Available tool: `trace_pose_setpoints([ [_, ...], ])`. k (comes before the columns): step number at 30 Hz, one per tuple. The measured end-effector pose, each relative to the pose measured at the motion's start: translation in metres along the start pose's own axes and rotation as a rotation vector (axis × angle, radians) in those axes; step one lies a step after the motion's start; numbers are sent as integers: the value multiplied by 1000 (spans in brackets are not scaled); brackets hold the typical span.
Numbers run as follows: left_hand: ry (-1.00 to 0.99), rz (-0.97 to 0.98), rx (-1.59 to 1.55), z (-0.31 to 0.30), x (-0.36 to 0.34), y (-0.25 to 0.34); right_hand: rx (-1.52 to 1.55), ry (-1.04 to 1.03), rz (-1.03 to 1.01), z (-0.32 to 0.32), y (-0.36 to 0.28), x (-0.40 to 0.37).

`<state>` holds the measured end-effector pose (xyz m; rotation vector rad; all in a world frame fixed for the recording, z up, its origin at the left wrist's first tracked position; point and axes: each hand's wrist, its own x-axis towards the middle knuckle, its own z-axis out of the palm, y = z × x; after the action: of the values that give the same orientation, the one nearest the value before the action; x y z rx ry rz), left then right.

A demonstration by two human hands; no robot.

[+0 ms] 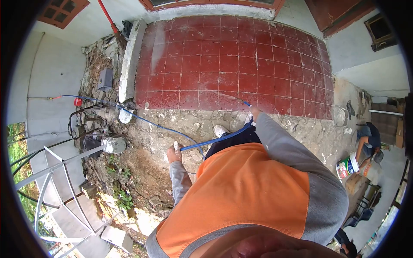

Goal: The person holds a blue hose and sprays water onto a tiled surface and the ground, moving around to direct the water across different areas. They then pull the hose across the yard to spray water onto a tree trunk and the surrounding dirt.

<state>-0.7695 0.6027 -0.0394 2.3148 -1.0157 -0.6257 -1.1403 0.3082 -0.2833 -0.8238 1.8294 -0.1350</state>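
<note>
A blue hose stretches across the front of my body. My left hand is closed around one part of it, low on the left. Near the hose's end, my right hand grips it just over the front edge of the red tiled floor. From the hose tip, a thin pale streak like water points left over the tiles, which look wet and spotted there. Another length of the hose runs left to the wall. My shoe stands on the rough ground between my hands.
A white concrete curb borders the tiles on the left. Rubble, a grey box and a metal frame lie beyond it. At right, another person crouches beside a paint bucket. A red-handled broom leans at upper left.
</note>
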Motion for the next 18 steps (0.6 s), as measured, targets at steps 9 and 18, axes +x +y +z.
trace_pose_setpoints([
  [9, 60, -213, 48, -11, -45, -28, 58, -216, -1, 34, -37, 5],
  [18, -129, 80, 74, 54, -15, 28, -448, 235, 287, -133, 84, -39],
])
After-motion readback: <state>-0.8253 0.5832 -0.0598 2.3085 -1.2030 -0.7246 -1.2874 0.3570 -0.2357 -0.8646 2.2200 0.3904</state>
